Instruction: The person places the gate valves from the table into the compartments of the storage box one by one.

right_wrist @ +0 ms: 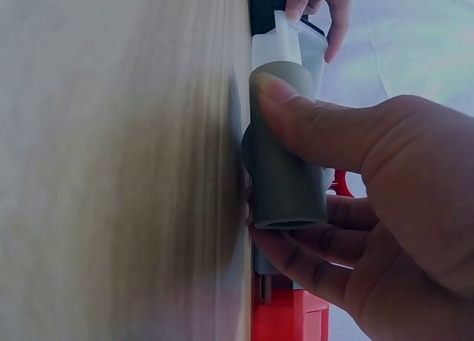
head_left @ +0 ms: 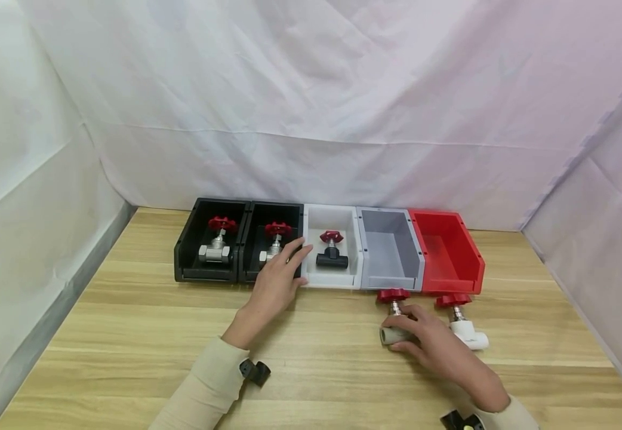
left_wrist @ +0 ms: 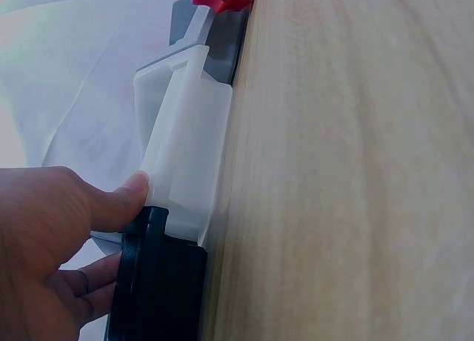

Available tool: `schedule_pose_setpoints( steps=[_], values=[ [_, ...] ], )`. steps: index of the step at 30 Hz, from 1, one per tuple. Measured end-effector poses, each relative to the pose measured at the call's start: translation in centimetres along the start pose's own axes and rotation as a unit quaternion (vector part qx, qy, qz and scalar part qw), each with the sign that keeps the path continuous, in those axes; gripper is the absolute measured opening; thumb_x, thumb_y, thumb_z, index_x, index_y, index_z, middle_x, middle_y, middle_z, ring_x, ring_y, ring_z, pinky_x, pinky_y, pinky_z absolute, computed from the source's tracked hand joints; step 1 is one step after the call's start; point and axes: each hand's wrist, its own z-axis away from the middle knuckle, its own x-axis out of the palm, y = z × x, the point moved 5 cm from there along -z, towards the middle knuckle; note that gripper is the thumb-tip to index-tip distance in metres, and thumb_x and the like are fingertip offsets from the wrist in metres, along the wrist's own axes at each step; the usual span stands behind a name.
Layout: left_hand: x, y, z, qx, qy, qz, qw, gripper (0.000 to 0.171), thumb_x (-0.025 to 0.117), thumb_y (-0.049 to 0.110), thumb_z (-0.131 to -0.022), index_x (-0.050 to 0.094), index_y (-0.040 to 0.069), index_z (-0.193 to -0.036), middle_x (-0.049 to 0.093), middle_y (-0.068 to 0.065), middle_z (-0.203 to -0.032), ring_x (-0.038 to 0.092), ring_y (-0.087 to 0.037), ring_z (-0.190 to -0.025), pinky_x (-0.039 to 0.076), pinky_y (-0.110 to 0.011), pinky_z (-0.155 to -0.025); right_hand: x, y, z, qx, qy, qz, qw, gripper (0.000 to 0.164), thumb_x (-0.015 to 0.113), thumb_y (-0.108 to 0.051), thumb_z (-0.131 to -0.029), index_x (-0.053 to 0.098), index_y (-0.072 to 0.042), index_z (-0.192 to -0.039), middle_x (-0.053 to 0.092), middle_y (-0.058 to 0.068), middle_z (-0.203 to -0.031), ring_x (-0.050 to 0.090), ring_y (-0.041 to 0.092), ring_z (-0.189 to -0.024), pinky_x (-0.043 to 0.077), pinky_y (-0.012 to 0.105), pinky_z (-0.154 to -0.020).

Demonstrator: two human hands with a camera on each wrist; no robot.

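Note:
My right hand [head_left: 433, 341] grips a grey valve [head_left: 395, 335] by its pipe body, thumb on the near side and fingers round the far side. Its red handwheel stands upward in front of the grey bin [head_left: 388, 282]. The right wrist view shows the grey pipe body [right_wrist: 289, 156] close up, beside the wooden table. My left hand [head_left: 276, 280] rests where the second black bin [head_left: 246, 273] meets the white bin [head_left: 332, 282]. Its thumb touches the front rim there, with the fingers stretched over the divider. Beyond my right hand stands a white valve [head_left: 469, 334] with a red handwheel.
A metal valve [head_left: 216, 248] sits in the left black bin [head_left: 182, 269], and another metal valve [head_left: 277, 245] in the second. Inside the white bin is a black valve [head_left: 332, 258]. A red bin [head_left: 450, 285] ends the row, against a white cloth backdrop [head_left: 311, 161].

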Motion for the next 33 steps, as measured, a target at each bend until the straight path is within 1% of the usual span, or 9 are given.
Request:
schedule_pose_setpoints(
  steps=[7, 11, 16, 20, 26, 33],
  values=[
    [-0.1, -0.1, -0.1, 0.001, 0.004, 0.000, 1.0000, 0.071, 0.080, 0.014, -0.079, 0.048, 0.014, -0.141, 0.038, -0.007, -0.147, 0.059, -0.032, -0.102, 0.050, -0.041, -0.071, -0.4, -0.4, -0.3, -0.010, 0.012, 0.002, 1.000, 0.044, 0.080, -0.028, -0.077, 0.065, -0.031, -0.118, 0.054, 0.004, -0.123, 0.052, 0.021, -0.110, 0.051, 0.043, -0.085],
    [-0.2, -0.2, -0.1, 0.003, 0.006, -0.001, 1.0000, 0.070, 0.080, 0.014, -0.079, 0.048, 0.013, -0.141, 0.038, -0.007, -0.147, 0.059, -0.032, -0.101, 0.050, -0.042, -0.073, -0.8, -0.7, -0.4, -0.023, 0.030, 0.011, 0.999, 0.046, 0.082, -0.029, -0.076, 0.066, -0.029, -0.118, 0.055, 0.005, -0.123, 0.053, 0.020, -0.108, 0.052, 0.041, -0.083],
    [-0.3, -0.2, -0.1, 0.005, 0.004, 0.002, 1.0000, 0.071, 0.080, 0.014, -0.079, 0.047, 0.014, -0.142, 0.038, -0.006, -0.147, 0.059, -0.031, -0.102, 0.050, -0.042, -0.075, -1.3, -0.9, -0.4, -0.022, 0.039, 0.010, 0.999, 0.048, 0.083, -0.028, -0.075, 0.067, -0.027, -0.119, 0.055, 0.004, -0.122, 0.054, 0.019, -0.107, 0.053, 0.040, -0.081],
    [-0.3, -0.2, 0.0, 0.006, 0.005, 0.011, 0.9999, 0.071, 0.080, 0.014, -0.079, 0.047, 0.015, -0.142, 0.039, -0.006, -0.147, 0.057, -0.032, -0.108, 0.049, -0.044, -0.081, -1.6, -0.9, -0.3, -0.022, 0.038, 0.006, 0.999, 0.050, 0.083, -0.026, -0.074, 0.066, -0.027, -0.120, 0.056, 0.002, -0.120, 0.054, 0.019, -0.107, 0.054, 0.037, -0.079],
    [-0.2, -0.2, 0.1, 0.011, 0.015, 0.038, 0.9991, 0.070, 0.080, 0.012, -0.078, 0.048, 0.013, -0.141, 0.040, -0.004, -0.147, 0.053, -0.032, -0.117, 0.042, -0.048, -0.095, -2.4, -0.9, -0.6, -0.032, 0.050, 0.003, 0.998, 0.051, 0.084, -0.024, -0.073, 0.066, -0.026, -0.121, 0.056, 0.000, -0.118, 0.055, 0.018, -0.105, 0.055, 0.035, -0.076],
    [-0.1, -0.3, 0.1, 0.006, 0.014, 0.049, 0.9987, 0.071, 0.079, 0.012, -0.079, 0.048, 0.015, -0.142, 0.039, 0.000, -0.149, 0.050, -0.031, -0.121, 0.039, -0.050, -0.097, -3.3, -0.7, -1.2, -0.046, 0.073, 0.011, 0.996, 0.052, 0.085, -0.023, -0.071, 0.066, -0.024, -0.119, 0.057, 0.002, -0.112, 0.056, 0.017, -0.099, 0.055, 0.032, -0.072]
  ],
)
